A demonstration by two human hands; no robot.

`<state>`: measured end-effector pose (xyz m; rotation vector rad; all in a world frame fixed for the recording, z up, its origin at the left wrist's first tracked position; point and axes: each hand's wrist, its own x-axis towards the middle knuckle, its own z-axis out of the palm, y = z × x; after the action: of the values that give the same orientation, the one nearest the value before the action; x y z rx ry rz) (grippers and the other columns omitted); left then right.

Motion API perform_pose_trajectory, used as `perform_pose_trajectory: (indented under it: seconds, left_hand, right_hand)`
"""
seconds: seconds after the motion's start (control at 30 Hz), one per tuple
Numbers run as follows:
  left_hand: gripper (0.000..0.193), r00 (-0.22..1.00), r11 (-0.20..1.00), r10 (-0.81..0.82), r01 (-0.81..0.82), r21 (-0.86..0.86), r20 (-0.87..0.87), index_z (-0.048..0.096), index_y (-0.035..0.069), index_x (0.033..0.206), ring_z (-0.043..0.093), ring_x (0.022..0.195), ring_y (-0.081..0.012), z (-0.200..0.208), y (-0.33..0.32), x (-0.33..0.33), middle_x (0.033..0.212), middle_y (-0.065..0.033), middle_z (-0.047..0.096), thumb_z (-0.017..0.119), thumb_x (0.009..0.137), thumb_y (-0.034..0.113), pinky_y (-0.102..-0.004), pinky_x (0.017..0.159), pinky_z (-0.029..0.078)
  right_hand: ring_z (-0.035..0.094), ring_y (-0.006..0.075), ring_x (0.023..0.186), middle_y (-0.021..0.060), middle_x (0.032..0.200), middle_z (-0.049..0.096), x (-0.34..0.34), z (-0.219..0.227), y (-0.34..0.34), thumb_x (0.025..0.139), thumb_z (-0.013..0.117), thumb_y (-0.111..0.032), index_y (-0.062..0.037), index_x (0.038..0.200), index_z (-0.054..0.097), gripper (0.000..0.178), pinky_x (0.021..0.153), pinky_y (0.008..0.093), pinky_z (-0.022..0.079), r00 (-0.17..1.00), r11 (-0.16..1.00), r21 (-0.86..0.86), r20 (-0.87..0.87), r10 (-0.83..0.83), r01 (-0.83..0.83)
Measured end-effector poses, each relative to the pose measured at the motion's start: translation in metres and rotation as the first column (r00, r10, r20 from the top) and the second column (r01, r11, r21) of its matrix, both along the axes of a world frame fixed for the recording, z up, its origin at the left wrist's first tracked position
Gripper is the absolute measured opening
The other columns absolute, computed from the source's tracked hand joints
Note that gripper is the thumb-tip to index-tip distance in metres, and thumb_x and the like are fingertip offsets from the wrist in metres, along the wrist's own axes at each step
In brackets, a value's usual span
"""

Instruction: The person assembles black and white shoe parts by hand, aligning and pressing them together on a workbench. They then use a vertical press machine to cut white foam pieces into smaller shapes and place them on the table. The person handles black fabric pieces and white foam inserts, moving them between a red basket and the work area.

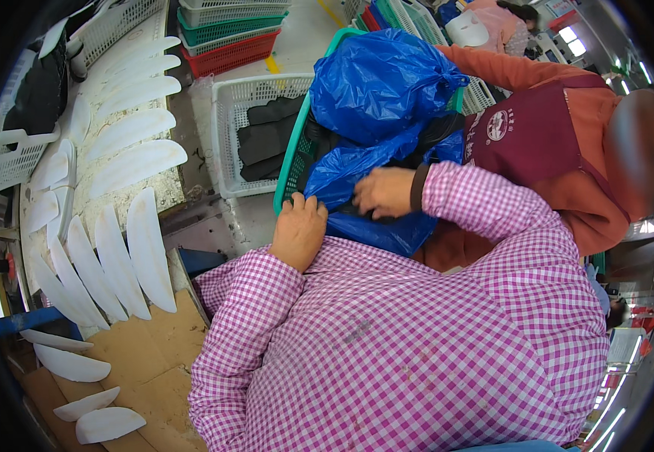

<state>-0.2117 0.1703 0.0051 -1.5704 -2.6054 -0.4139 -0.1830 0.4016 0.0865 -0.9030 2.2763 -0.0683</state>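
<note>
A green basket lined with blue plastic bags stands before me, with dark pieces showing among the folds. My left hand is closed over the basket's near left edge, where a blue bag meets the rim. Reaching into the basket is my right hand, its fingers curled down against dark material between the bag folds. What its fingertips hold is hidden. Both my sleeves are pink and white checked.
A co-worker in a maroon apron stands close at the right, arm behind the bags. A white basket holds black sheets. Curved white pieces lie in rows on the left table. Stacked crates stand at the back.
</note>
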Motion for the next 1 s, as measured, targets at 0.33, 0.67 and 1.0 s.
perform_pose_trajectory:
  seconds: [0.33, 0.67, 1.0]
  left_hand:
    - [0.016, 0.980, 0.982, 0.190, -0.190, 0.005, -0.053, 0.063, 0.007, 0.089, 0.051, 0.093, -0.0317, -0.005, -0.014, 0.000, 0.092, -0.0103, 0.057, 0.051, 0.079, 0.011, -0.0401, 0.080, 0.042]
    - [0.017, 0.979, 0.979, 0.204, -0.204, 0.021, -0.007, 0.064, 0.007, 0.086, 0.052, 0.094, -0.0356, -0.007, -0.020, 0.006, 0.091, -0.0093, 0.060, 0.050, 0.080, 0.013, -0.0459, 0.083, 0.040]
    - [0.033, 0.984, 0.990, 0.100, -0.114, 0.086, 0.149, 0.058, 0.006, 0.111, 0.055, 0.092, -0.0339, 0.010, -0.019, 0.009, 0.097, -0.0122, 0.061, 0.050, 0.079, 0.009, -0.0450, 0.083, 0.041]
  right_hand:
    - [0.062, 0.0280, 0.089, 0.0097, 0.092, 0.067, 0.026, 0.041, 0.051, 0.090, 0.039, -0.053, -0.0156, 0.102, 0.068, 0.049, 0.091, 0.0480, 0.038, 0.932, 0.781, 0.517, -0.114, -0.343, 0.350]
    - [0.061, 0.0328, 0.094, 0.0159, 0.101, 0.065, 0.026, 0.052, 0.066, 0.084, 0.057, -0.044, -0.0055, 0.099, 0.067, 0.043, 0.083, 0.0372, 0.048, 0.791, 0.800, -0.052, -0.123, -0.600, 0.598]
    - [0.062, 0.0333, 0.085, 0.0160, 0.089, 0.066, 0.037, 0.032, 0.016, 0.084, 0.047, -0.057, -0.0099, 0.094, 0.069, 0.053, 0.075, 0.0438, 0.048, 0.863, 0.853, 0.172, -0.216, -0.456, 0.493]
